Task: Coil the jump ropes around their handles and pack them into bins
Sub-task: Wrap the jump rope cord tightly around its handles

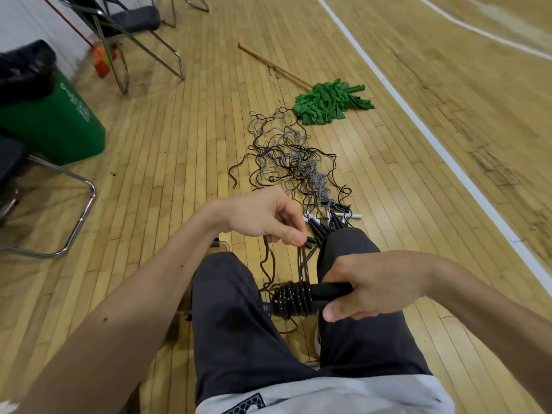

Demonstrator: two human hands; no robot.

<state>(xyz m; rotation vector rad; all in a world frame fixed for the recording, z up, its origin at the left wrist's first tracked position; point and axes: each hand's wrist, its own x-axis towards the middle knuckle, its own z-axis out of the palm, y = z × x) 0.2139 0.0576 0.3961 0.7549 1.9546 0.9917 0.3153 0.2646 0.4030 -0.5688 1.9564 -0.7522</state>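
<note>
Down between the knees, the right hand (379, 286) grips a pair of black handles (328, 292), fingers curled over the top and thumb tucked underneath. The handles lie level and point to the person's left. Around their free end sits a tight coil (291, 298) of dark rope, several turns side by side, just clear of the right fingers.

From the coil a strand of rope (303, 261) rises to the left hand (263, 218), which hovers above and to the left of the coil. Its fingers are bent in and pinch the strand at the tips, with the thumb against them. A second dark strand hangs from under that hand and loops down to the floor (179, 144) between the legs.

Ahead of the knees lies the pile (292, 162) of uncoiled ropes, dark and grey strands tangled together and stretched away across the boards. Their loose handles (334, 218), black with some white ends, are bunched at the near end of the pile, just beyond the right knee.

Past the pile lies a green mop (328, 103) on a wooden stick. A green bin (56, 124) with a black liner stands at the left, near metal-framed chairs (128, 25). A white line (418, 121) crosses the floor on the right.
</note>
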